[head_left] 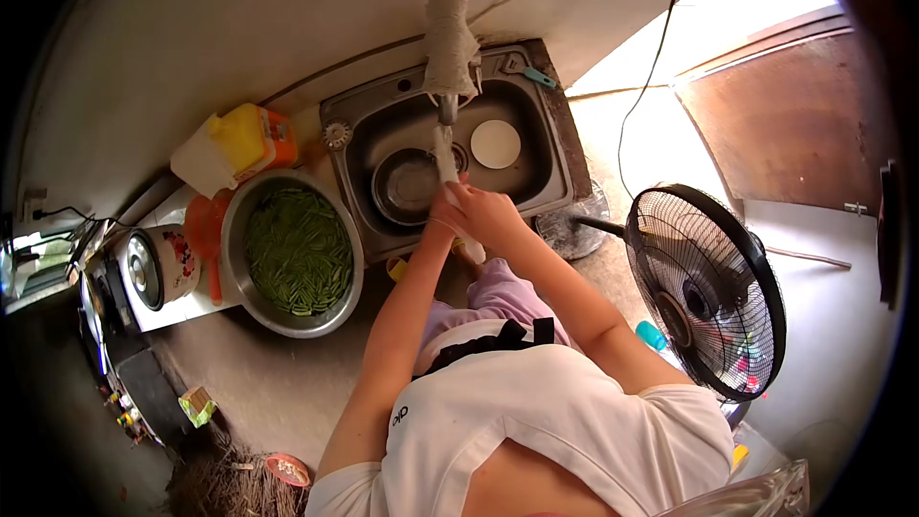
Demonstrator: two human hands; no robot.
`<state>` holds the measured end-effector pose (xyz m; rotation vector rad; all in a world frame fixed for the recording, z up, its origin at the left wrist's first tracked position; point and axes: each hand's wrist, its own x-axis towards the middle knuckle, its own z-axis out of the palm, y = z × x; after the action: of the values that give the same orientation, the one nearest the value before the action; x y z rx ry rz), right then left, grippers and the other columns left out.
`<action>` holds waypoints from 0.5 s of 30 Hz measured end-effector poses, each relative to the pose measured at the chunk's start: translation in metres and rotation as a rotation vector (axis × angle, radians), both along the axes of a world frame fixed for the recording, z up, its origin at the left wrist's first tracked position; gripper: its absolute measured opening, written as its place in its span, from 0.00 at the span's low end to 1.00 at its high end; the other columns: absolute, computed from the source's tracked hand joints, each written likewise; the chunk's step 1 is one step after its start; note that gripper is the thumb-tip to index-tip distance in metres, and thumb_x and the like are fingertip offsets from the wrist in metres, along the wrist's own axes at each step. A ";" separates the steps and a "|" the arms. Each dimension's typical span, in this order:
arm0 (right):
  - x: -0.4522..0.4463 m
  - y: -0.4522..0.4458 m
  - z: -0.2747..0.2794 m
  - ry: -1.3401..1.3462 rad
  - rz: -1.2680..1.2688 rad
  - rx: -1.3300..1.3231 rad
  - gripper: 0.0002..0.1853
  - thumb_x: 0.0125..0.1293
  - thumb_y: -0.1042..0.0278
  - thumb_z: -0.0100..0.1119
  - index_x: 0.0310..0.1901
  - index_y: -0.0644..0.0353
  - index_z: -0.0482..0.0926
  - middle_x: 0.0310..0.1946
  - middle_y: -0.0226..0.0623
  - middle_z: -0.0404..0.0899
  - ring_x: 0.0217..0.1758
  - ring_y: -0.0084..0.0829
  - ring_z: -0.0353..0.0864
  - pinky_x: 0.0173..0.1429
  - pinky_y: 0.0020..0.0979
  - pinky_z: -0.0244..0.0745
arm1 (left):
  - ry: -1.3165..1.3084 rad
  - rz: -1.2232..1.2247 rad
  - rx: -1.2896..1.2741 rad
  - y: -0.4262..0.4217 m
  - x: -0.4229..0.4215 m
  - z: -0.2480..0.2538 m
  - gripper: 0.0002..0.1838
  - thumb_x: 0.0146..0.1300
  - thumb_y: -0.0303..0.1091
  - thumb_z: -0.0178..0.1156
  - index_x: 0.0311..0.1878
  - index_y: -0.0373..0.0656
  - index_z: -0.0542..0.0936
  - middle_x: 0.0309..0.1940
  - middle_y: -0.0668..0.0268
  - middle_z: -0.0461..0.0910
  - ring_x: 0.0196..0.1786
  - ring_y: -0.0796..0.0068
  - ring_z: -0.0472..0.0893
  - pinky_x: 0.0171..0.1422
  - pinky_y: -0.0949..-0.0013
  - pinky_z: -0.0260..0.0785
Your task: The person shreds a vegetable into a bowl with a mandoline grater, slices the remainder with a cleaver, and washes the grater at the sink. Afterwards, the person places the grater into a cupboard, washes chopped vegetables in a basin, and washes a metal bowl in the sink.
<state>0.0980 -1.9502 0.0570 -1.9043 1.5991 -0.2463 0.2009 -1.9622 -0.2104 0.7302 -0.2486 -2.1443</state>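
Note:
Both my hands are together over the front edge of the steel sink (536, 158), below the cloth-wrapped faucet (450, 48). A pale, whitish strip (444, 151), cloth or water, runs from the faucet down to them. My left hand (446, 215) and my right hand (479, 206) touch each other with fingers closed; what lies between them is too small to make out. A thin pale length (473, 249) hangs below them. In the sink are a metal bowl (407, 187) and a white plate (496, 144).
Left of the sink stands a large metal basin (349, 302) of green beans in water, with a red plastic item (201, 230), a rice cooker (163, 268) and a yellow-orange container (258, 139) beside it. A black fan (704, 292) stands at the right.

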 end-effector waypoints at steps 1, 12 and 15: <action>0.001 -0.014 0.013 0.116 0.092 0.107 0.21 0.67 0.56 0.52 0.59 0.55 0.72 0.39 0.54 0.80 0.38 0.48 0.82 0.41 0.42 0.77 | -0.089 -0.015 -0.210 0.001 -0.002 0.003 0.19 0.71 0.53 0.44 0.53 0.51 0.71 0.43 0.67 0.77 0.46 0.68 0.78 0.50 0.63 0.73; -0.037 -0.112 -0.079 -1.097 -0.218 0.255 0.13 0.69 0.71 0.50 0.49 0.71 0.78 0.35 0.43 0.84 0.37 0.32 0.85 0.44 0.30 0.80 | 1.017 -0.027 0.517 -0.012 0.006 0.124 0.29 0.62 0.50 0.57 0.55 0.33 0.69 0.30 0.68 0.60 0.31 0.76 0.63 0.38 0.73 0.61; -0.075 -0.140 -0.081 -0.905 -0.554 0.065 0.15 0.70 0.67 0.50 0.51 0.69 0.77 0.42 0.43 0.83 0.45 0.34 0.83 0.51 0.32 0.76 | 1.080 -0.091 0.451 -0.024 0.002 0.122 0.37 0.61 0.51 0.58 0.62 0.26 0.65 0.29 0.67 0.62 0.29 0.76 0.63 0.34 0.76 0.61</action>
<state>0.0235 -2.0897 -0.0240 -0.9850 1.3855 -1.0910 0.2033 -1.9861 -0.0885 -0.2881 0.7968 -2.3865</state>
